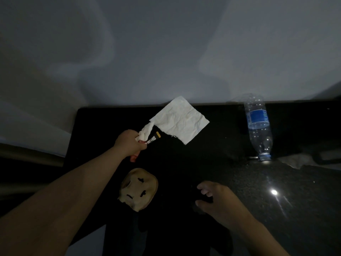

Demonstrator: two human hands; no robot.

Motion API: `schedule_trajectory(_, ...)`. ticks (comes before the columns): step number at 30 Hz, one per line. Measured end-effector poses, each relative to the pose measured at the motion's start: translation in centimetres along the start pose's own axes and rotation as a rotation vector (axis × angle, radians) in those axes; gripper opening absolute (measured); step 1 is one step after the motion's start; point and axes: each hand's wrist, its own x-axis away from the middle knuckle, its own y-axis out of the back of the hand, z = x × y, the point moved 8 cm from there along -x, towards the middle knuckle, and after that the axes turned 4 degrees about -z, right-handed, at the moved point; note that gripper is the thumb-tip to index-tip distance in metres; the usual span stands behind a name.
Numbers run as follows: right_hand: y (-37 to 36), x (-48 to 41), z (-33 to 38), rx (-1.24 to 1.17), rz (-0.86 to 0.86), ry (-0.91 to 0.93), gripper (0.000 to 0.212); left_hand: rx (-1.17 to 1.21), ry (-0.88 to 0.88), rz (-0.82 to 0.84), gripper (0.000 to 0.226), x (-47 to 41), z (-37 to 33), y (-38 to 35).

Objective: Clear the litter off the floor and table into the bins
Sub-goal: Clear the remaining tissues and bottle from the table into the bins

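My left hand [128,143] is closed around the twisted corner of a white paper tissue [181,120] together with a thin wrapper stick [152,139] with a barcode and a red end. The tissue's flat part spreads over the dark table [212,159]. A tan crumpled piece [138,188] with black marks lies near the table's front, between my arms. My right hand [215,197] hovers low at the right with fingers curled apart, holding nothing I can make out. An empty clear plastic bottle [258,126] with a blue label lies on the table at the right.
The scene is dim. A pale wall [166,52] rises behind the table's far edge. A light reflection [274,192] glints on the glossy tabletop at the right. Something pale and crumpled [295,160] sits at the far right. No bin is in view.
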Motion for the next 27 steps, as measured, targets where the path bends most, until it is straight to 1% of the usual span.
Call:
schedule_trajectory(3, 0.3, -0.1, -0.7, -0.012, -0.011, -0.017, 0.039, 0.041, -0.023, -0.015, 0.019, -1.2, -2.6, 0.4)
schedule_trajectory(7, 1.0, -0.4, -1.4, -0.038, -0.014, -0.041, 0.038, 0.132, -0.084, -0.092, 0.013, -2.5, -6.5, 0.8)
schedule_trajectory(9, 1.3, -0.3, -1.7, -0.056, -0.009, -0.062, 0.038, 0.148, -0.079, -0.122, 0.013, -3.1, -7.8, 0.6)
schedule_trajectory(12, 2.1, -0.2, -2.1, -0.046, -0.038, -0.077, 0.040, 0.191, -0.035, -0.123, 0.012, -4.2, -9.1, -0.2)
schedule_trajectory(13, 2.3, -0.1, -2.3, -0.043, -0.052, -0.079, 0.040, 0.183, -0.028, -0.128, 0.016, -4.7, -9.5, -0.4)
schedule_trajectory(16, 3.1, 0.0, -3.0, -0.033, -0.086, -0.080, 0.041, 0.099, -0.018, -0.125, 0.038, -6.1, -11.0, -1.3)
schedule_trajectory(19, 3.7, 0.0, -3.5, -0.023, -0.107, -0.090, 0.041, 0.024, -0.028, -0.118, 0.055, -6.7, -12.3, -2.4)
schedule_trajectory(27, 3.7, -0.5, -3.8, -0.030, -0.080, -0.102, 0.032, -0.119, -0.050, -0.214, 0.104, -5.7, -13.1, -4.1)
